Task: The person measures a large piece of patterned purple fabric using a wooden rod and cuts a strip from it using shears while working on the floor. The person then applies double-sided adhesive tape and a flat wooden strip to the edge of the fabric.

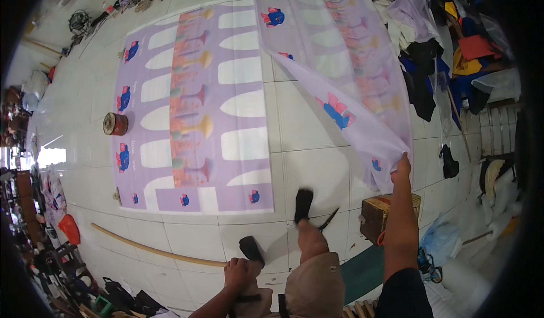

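Note:
My right hand (401,168) is closed on the near right corner of a printed lilac fabric sheet (374,131). The corner is lifted and pulled rightward, so the sheet's left edge folds over diagonally. A second stretch of lilac printed fabric (243,100) lies flat to the left, with white cut-out shapes, an orange band and small blue elephant figures. My left hand (238,272) rests on my bent left knee, fingers draped over it. The end of a long wooden strip (158,253) disappears beside that hand; whether they touch is unclear.
A rusty round can (115,124) stands at the fabric's left edge. Near my right foot lies a thin black tool (328,219). A brown box (374,219) sits below my right hand. Piled cloth and bags (430,63) line the right side; clutter (68,272) fills the lower left.

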A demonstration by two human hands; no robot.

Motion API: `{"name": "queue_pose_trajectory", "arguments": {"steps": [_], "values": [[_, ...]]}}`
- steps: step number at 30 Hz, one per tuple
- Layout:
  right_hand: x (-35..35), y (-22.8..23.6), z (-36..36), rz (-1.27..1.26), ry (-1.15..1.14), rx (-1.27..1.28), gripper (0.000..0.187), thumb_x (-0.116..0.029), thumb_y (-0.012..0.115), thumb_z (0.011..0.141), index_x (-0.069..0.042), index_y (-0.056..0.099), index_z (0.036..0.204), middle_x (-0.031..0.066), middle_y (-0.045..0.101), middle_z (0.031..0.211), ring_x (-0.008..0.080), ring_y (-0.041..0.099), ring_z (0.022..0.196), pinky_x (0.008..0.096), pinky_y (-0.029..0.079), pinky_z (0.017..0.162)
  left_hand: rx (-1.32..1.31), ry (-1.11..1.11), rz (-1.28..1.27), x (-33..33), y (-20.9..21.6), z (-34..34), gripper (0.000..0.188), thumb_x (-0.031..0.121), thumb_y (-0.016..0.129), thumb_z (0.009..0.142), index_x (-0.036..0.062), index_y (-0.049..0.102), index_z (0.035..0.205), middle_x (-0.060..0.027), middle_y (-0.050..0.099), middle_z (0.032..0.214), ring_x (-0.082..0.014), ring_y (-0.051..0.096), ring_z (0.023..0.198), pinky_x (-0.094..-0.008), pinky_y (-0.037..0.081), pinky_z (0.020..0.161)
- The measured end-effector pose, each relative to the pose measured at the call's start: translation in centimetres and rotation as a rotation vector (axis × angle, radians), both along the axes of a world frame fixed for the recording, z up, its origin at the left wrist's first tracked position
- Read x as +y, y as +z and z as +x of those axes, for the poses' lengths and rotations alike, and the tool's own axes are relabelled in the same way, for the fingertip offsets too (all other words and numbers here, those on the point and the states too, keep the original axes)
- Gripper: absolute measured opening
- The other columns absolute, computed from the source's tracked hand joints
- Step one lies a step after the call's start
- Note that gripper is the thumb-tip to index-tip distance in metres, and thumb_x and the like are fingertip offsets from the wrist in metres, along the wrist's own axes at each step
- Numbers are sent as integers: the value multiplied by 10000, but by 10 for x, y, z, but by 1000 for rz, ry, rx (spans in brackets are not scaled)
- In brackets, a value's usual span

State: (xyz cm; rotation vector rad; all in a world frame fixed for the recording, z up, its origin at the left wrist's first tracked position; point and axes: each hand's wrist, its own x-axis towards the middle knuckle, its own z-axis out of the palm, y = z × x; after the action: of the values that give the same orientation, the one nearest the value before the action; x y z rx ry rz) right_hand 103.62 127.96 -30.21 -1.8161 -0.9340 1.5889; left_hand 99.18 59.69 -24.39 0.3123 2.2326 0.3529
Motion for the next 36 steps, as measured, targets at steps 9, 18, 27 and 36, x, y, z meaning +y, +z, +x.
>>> {"name": "queue_pose_trajectory", "arguments": {"steps": [9,18,27,36], "values": [[15,95,76,495,325,-545,624,-434,330,1063,85,420,1398,263,503,1374,348,511,1250,439,383,1069,-51,190,206,208,31,-82,300,270,701,848,61,649,1058,-179,630,1055,-386,606,1024,-469,492,899],[-150,246,-23,461,1691,-204,239,-188,636,908,-69,647,1115,157,687,987,348,669,913,428,538,796,-380,43,446,422,166,-127,784,428,669,856,10,372,1448,-252,661,1111,-375,625,1013,-446,478,896],[-139,216,-190,448,1676,-253,410,-298,692,891,35,613,1115,107,658,946,214,639,851,382,526,670,-97,-446,368,367,194,-135,686,279,601,870,146,362,1500,-169,666,1018,-366,625,930,-469,507,843],[59,258,-203,345,683,-288,500,-402,508,971,2,599,1251,114,648,1077,261,601,988,405,497,887,-175,731,635,53,239,-140,519,315,649,935,85,514,1381,-176,660,1110,-297,665,969,-393,530,859]]}}
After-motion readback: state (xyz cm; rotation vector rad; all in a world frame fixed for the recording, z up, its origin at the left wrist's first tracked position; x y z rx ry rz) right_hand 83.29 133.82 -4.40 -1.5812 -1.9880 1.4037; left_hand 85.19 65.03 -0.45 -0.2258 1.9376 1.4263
